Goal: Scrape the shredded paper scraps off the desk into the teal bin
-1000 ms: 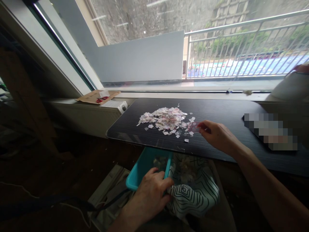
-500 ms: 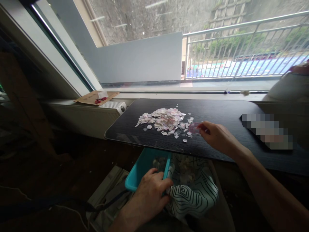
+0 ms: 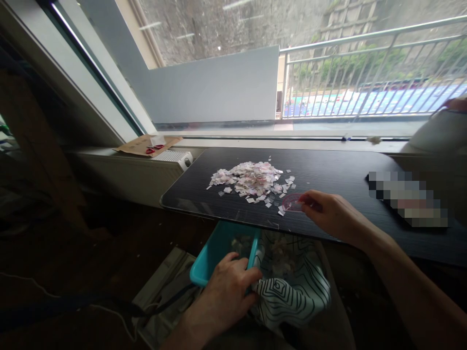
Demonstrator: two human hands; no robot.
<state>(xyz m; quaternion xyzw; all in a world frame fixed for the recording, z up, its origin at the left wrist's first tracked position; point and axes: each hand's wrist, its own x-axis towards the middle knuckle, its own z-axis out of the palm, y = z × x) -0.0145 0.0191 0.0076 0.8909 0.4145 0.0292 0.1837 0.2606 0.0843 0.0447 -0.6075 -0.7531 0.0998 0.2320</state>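
A pile of small paper pieces (image 3: 255, 177), white and pinkish, lies on the black tabletop (image 3: 328, 170), with loose bits scattered round it. My right hand (image 3: 324, 209) pinches a see-through pink protractor (image 3: 291, 202) low over the table, at the pile's right front side; its curved edge is close to a few stray pieces. Below the table's front edge, my left hand (image 3: 233, 282) grips the near right rim of a turquoise plastic bin (image 3: 204, 265). Some paper bits (image 3: 241, 244) show inside the bin. Beside it is a patterned cloth (image 3: 288, 296) with more bits on it.
Red-handled scissors (image 3: 155, 148) lie on a brown envelope (image 3: 131, 146) atop the radiator (image 3: 142, 172) at left. A blurred-out flat object (image 3: 408, 199) rests at the table's right. A window with its sill (image 3: 226, 143) runs behind the table.
My right hand has moved slightly down and toward the table's front edge with the protractor, near a stray paper piece. My left hand keeps its grip on the bin.
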